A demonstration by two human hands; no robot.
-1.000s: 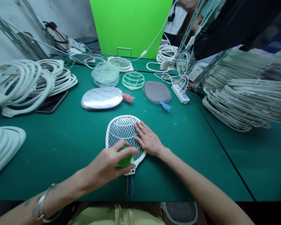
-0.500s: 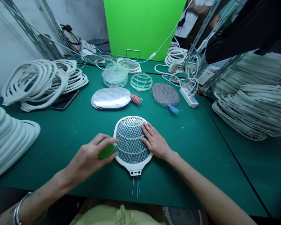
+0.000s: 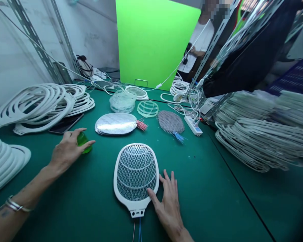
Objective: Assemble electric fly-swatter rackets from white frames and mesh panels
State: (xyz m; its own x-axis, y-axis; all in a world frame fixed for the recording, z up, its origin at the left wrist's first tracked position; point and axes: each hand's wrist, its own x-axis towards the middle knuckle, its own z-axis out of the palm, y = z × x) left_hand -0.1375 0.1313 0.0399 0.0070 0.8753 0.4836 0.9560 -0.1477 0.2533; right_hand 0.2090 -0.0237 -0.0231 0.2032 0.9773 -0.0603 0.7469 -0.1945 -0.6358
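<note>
At the left, my left hand is closed round a small, rounded, translucent green thing, whose kind I cannot make out. Its thumb and forefinger stick out past the green thing, just above or on the table. In front of me lies a white mosquito-swatter head, a frame with metal mesh under curved ribs. Red and blue wires come out at its neck. My right hand rests open beside it, fingers spread, the thumb at the frame's lower right edge.
Behind lie a silver mesh stack with red wires and a grey mesh stack with blue wires. White frames and a phone are at left, a power strip and piled frames at right. A person stands beyond.
My left hand has moved left and away from the swatter head with the green thing. My right hand has slid off the mesh to the frame's lower right side. The camera view has tilted up.
</note>
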